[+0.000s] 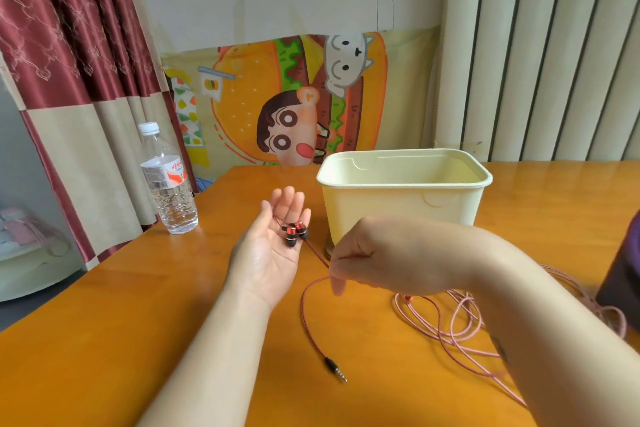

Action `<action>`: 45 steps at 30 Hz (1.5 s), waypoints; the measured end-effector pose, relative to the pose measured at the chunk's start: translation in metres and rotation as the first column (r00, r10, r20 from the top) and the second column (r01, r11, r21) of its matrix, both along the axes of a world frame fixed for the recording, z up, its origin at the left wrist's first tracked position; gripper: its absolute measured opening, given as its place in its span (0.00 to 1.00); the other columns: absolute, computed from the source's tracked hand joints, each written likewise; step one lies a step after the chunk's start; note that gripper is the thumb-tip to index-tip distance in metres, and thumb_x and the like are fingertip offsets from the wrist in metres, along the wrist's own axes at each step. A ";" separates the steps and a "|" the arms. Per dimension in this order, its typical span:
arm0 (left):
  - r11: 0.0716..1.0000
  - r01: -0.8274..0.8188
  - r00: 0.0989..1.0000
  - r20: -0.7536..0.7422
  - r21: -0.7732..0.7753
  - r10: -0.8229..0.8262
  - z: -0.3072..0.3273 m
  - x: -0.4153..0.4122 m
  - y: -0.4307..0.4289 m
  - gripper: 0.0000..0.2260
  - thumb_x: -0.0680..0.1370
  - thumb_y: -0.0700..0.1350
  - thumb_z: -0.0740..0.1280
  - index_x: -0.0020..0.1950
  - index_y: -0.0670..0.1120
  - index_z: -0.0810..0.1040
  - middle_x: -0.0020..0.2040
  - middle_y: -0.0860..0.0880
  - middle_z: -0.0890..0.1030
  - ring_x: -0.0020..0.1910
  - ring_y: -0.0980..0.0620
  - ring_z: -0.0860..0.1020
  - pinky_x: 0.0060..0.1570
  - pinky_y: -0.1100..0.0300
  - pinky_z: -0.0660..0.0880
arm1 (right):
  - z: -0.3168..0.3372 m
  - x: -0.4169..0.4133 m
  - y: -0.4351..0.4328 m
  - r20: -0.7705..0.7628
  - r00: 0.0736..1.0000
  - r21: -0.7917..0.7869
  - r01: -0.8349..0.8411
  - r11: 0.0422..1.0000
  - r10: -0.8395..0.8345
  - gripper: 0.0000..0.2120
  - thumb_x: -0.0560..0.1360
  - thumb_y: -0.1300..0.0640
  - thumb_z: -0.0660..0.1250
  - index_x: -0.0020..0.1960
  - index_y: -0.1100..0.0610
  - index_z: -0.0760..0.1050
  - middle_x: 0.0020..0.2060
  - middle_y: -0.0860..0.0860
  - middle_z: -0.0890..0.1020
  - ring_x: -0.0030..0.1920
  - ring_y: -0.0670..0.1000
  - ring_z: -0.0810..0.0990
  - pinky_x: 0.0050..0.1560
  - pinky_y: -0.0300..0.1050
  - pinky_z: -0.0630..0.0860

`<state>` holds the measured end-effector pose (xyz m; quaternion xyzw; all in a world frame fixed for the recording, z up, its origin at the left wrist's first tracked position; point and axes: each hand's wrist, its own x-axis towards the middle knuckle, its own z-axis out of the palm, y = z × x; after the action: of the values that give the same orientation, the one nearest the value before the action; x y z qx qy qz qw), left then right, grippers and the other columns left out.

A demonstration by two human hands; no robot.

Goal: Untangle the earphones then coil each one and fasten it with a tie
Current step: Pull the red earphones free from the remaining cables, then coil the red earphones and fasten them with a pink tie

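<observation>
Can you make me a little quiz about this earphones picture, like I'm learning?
1. What rests on the open left hand? A) earbuds B) a coin C) a key
2. True or false: the plug lies on the table, outside the tub.
3. Fill in: the right hand pinches the ___ cable.
Key: 1 A; 2 true; 3 red.

Two earbuds, one red cord, one pink cord (two altogether), one plug, one bottle, one tub.
</observation>
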<state>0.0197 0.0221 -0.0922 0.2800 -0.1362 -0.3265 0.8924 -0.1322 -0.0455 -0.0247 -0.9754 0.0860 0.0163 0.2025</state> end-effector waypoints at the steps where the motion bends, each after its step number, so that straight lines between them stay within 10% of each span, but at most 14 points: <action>1: 1.000 0.004 0.999 -0.043 -0.024 -0.005 -0.003 0.003 0.001 0.12 0.83 0.45 0.54 0.51 0.44 0.76 0.42 0.50 0.85 0.43 0.54 0.84 0.49 0.57 0.75 | -0.002 0.001 0.000 -0.048 0.999 -0.021 0.011 1.000 -0.011 0.14 0.80 0.52 0.57 0.49 0.50 0.83 0.36 0.42 0.77 0.36 0.42 0.74 0.35 0.33 0.66; 15: 1.000 -0.001 0.997 -0.078 0.015 0.003 -0.016 0.012 0.005 0.10 0.82 0.45 0.57 0.52 0.43 0.76 0.47 0.46 0.85 0.47 0.50 0.84 0.47 0.53 0.77 | -0.017 0.012 0.003 -0.276 0.960 -0.037 0.032 0.999 -0.041 0.14 0.80 0.51 0.58 0.48 0.50 0.82 0.40 0.40 0.77 0.40 0.43 0.73 0.42 0.35 0.67; 22: 0.978 -0.051 0.959 0.282 0.204 -0.009 -0.020 -0.001 0.000 0.11 0.83 0.44 0.55 0.50 0.41 0.75 0.44 0.45 0.85 0.48 0.50 0.84 0.52 0.55 0.76 | -0.009 0.007 0.008 -0.148 0.989 -0.033 0.008 0.999 -0.012 0.14 0.80 0.51 0.58 0.49 0.50 0.82 0.33 0.43 0.75 0.33 0.42 0.72 0.34 0.33 0.65; 28: 0.890 -0.019 0.704 0.638 0.456 -0.312 -0.019 -0.024 0.004 0.17 0.83 0.44 0.53 0.42 0.44 0.78 0.30 0.56 0.77 0.31 0.61 0.75 0.46 0.59 0.73 | 0.003 0.003 -0.001 0.226 0.974 0.050 0.006 0.999 -0.017 0.13 0.80 0.54 0.59 0.43 0.52 0.81 0.32 0.43 0.79 0.32 0.39 0.74 0.34 0.31 0.69; 31: 0.890 0.107 0.670 0.629 0.443 -0.393 -0.017 -0.029 0.005 0.16 0.78 0.50 0.57 0.46 0.41 0.78 0.38 0.49 0.83 0.43 0.54 0.81 0.54 0.54 0.75 | 0.004 0.003 -0.013 0.386 0.916 0.094 0.079 0.992 -0.110 0.15 0.80 0.54 0.59 0.42 0.55 0.81 0.24 0.42 0.74 0.28 0.39 0.72 0.30 0.31 0.66; 38: 0.876 0.339 0.732 0.489 0.342 -0.474 -0.014 -0.038 0.010 0.13 0.76 0.48 0.60 0.43 0.41 0.79 0.32 0.46 0.78 0.36 0.49 0.79 0.57 0.39 0.73 | -0.005 0.012 -0.032 0.543 0.808 0.160 0.168 0.973 -0.229 0.15 0.80 0.53 0.59 0.42 0.57 0.81 0.24 0.45 0.70 0.28 0.41 0.69 0.31 0.32 0.65; 45: 0.911 0.412 0.890 0.218 -0.007 -0.401 0.001 -0.028 0.014 0.14 0.77 0.45 0.58 0.40 0.44 0.81 0.31 0.49 0.77 0.34 0.52 0.80 0.42 0.48 0.81 | -0.038 0.031 -0.035 0.341 0.918 0.222 0.130 0.966 -0.202 0.16 0.80 0.54 0.60 0.34 0.51 0.74 0.28 0.49 0.71 0.28 0.44 0.65 0.30 0.36 0.63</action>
<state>-0.0079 0.0359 -0.0909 0.2546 -0.2948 -0.4704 0.7918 -0.1013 -0.0807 -0.0631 -0.9262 0.1281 -0.1721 0.3100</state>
